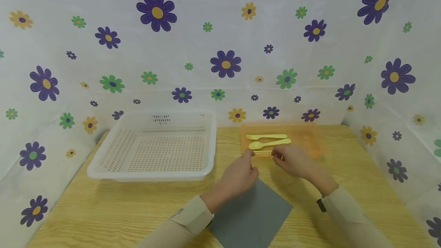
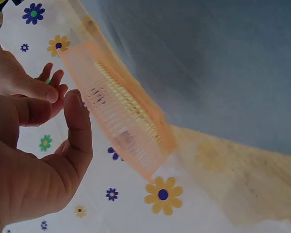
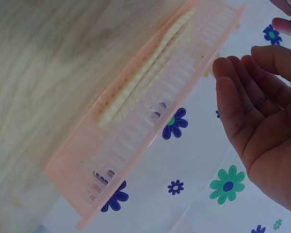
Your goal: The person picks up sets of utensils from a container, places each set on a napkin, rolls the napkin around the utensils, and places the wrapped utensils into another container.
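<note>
Over the near edge of an orange slotted basket [image 1: 318, 142], my left hand [image 1: 237, 175] and right hand [image 1: 293, 160] hover a short way apart. A yellow fork [image 1: 267, 136] and a yellow spoon [image 1: 270, 144] lie side by side in the basket, beyond my fingers. In the left wrist view, the left hand's thumb and forefinger curve with a gap between them and nothing in it. The right wrist view has the right hand's fingers loosely bent and empty. Below my hands lies a grey square sheet [image 1: 258, 209], partly covered by the left forearm.
A large white slotted basket [image 1: 151, 173] stands on the left of the wooden table [image 1: 348, 171]. White sheeting [image 1: 193, 45] with printed flowers rises behind the table and along both sides.
</note>
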Available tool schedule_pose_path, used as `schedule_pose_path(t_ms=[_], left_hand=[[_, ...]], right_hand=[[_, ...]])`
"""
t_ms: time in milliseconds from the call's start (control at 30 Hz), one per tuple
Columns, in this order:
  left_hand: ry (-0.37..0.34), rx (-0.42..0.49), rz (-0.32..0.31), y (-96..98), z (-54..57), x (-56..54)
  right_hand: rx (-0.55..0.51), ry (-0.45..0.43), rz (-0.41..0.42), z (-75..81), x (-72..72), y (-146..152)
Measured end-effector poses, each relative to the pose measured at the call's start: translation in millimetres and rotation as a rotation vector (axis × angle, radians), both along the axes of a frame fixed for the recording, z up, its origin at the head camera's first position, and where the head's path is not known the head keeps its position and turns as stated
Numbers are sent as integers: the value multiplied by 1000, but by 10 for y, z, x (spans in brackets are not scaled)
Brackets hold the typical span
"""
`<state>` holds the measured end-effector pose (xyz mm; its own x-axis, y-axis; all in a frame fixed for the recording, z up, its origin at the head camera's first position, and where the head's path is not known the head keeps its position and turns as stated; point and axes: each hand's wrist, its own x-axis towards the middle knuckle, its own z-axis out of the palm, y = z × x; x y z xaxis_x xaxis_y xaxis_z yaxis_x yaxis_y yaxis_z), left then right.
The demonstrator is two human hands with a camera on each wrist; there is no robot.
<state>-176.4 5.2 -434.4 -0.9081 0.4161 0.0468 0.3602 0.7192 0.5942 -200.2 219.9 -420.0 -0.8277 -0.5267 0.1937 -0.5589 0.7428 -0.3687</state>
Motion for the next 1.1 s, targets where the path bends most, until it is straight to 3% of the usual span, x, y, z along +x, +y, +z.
schedule_pose_path(t_ms=[367, 600, 733, 933, 1100], left_hand=[[-157, 261, 151, 57, -115, -397], [-82, 151, 300, 41, -119, -516], [-106, 88, 364, 29, -112, -594], [-189, 86, 349, 32, -109, -663], [-157, 139, 317, 31, -123, -671]], right_hand=[[132, -23, -86, 124, -422, 66], [181, -87, -120, 134, -665, 88], [224, -133, -161, 80, -779, 97], [256, -208, -229, -71, -915, 92], [273, -238, -260, -165, -989, 84]])
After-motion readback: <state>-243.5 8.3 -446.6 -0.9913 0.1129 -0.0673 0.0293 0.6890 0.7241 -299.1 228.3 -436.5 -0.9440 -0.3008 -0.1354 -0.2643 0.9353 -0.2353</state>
